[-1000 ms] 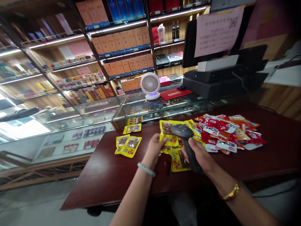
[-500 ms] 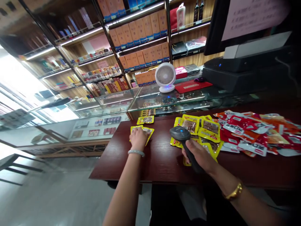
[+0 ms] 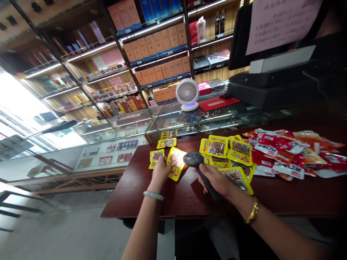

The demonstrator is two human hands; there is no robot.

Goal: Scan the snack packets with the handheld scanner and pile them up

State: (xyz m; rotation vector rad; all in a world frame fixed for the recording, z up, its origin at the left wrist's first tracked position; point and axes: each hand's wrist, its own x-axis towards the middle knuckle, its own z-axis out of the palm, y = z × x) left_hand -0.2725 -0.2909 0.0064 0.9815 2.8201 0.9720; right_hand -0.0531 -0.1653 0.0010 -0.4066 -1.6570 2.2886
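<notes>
In my right hand (image 3: 214,178) is a black handheld barcode scanner (image 3: 193,159), fingers wrapped round its handle. Its head points left at a yellow snack packet (image 3: 175,169), where a bright glare falls on the clear window. My left hand (image 3: 162,170) pinches that packet by its left edge, tilted up off the dark wooden table. Just behind the left fingers lies another yellow packet (image 3: 156,156), partly covered, and one more packet (image 3: 166,143) lies further back. Right of the scanner, several yellow packets (image 3: 217,146) overlap in a heap, partly hidden by my right hand.
Red, white and orange packets (image 3: 284,151) pile up on the right of the table (image 3: 135,191). Behind it stand a glass display case (image 3: 151,126), a white fan (image 3: 187,93), a red mat (image 3: 218,104) and a black monitor (image 3: 238,39). Stocked shelves line the wall.
My left hand has lifted a yellow packet and brought it right, towards the scanner. My right hand has moved the scanner left, off the yellow heap. The glare on the packet is new.
</notes>
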